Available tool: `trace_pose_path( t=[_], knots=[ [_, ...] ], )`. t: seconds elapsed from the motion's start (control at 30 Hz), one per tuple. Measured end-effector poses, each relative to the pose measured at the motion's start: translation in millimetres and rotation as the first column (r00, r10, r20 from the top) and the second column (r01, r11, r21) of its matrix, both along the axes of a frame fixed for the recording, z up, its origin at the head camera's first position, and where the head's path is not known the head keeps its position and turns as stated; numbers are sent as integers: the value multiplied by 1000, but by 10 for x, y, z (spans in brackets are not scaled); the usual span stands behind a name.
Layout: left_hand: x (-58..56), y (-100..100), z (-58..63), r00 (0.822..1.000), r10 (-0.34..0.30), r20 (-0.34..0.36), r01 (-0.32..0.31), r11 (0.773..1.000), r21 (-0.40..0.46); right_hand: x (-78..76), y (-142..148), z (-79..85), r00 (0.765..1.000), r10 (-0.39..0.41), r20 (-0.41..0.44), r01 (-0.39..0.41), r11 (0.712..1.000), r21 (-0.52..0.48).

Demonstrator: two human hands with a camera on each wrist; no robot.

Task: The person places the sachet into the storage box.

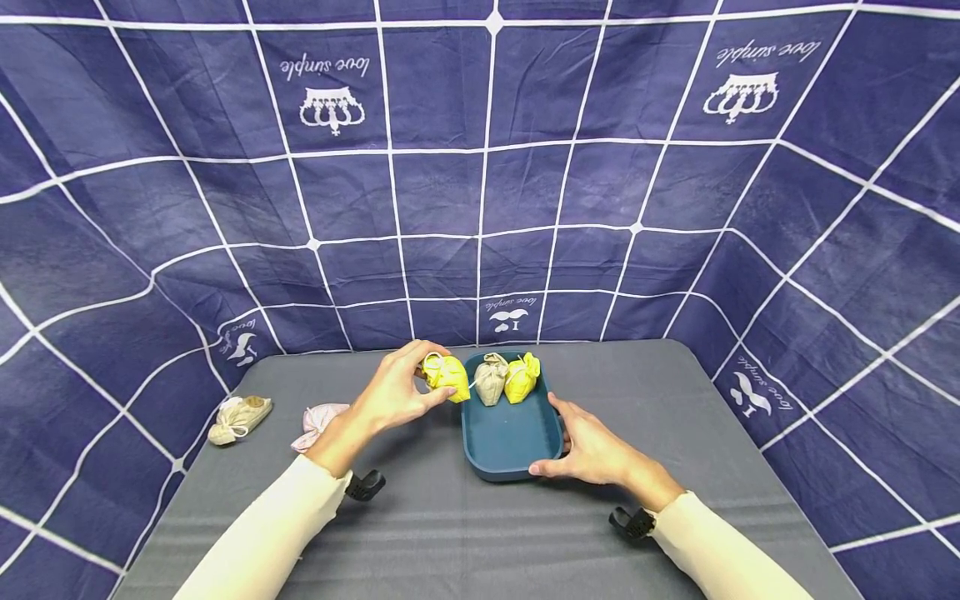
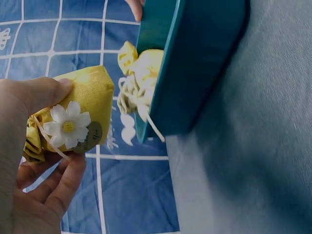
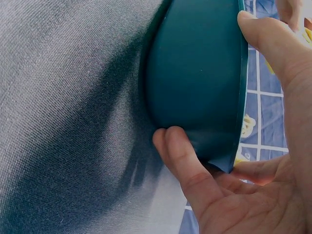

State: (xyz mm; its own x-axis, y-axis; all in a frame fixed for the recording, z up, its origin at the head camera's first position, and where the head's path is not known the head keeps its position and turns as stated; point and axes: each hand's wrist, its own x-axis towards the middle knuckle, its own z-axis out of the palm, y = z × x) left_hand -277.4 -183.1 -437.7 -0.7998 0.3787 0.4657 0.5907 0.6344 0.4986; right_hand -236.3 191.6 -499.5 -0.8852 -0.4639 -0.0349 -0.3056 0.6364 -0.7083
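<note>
My left hand (image 1: 397,387) pinches a small yellow drawstring pouch (image 1: 447,377) just left of the blue tray's far end. In the left wrist view, a white flower (image 2: 68,125) and a round label show on that pouch (image 2: 92,87). My right hand (image 1: 592,443) grips the near right corner of the deep blue tray (image 1: 504,442), thumb at the near rim and fingers along the right wall. Side by side at the far end inside the tray lie a beige pouch (image 1: 491,382) and another yellow pouch (image 1: 519,383).
On the grey table (image 1: 480,533), a beige pouch (image 1: 240,418) lies at the far left. A pale pink pouch (image 1: 318,421) is partly hidden behind my left forearm. Blue cloth (image 1: 442,192) with white grid lines hangs at the back and both sides.
</note>
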Motion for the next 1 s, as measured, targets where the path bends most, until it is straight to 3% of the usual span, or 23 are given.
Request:
trace_pose_path(
  t=[0.57,1.0],
  knots=[
    [-48,405,-28,995,-103,4,103,992,-76,-6,3,-8,1000,-1,-5,1,1000,20],
    [-111,508,-103,992,-122,36,126,982,-142,-14,12,-7,1000,4,-20,-3,1000,19]
  ],
)
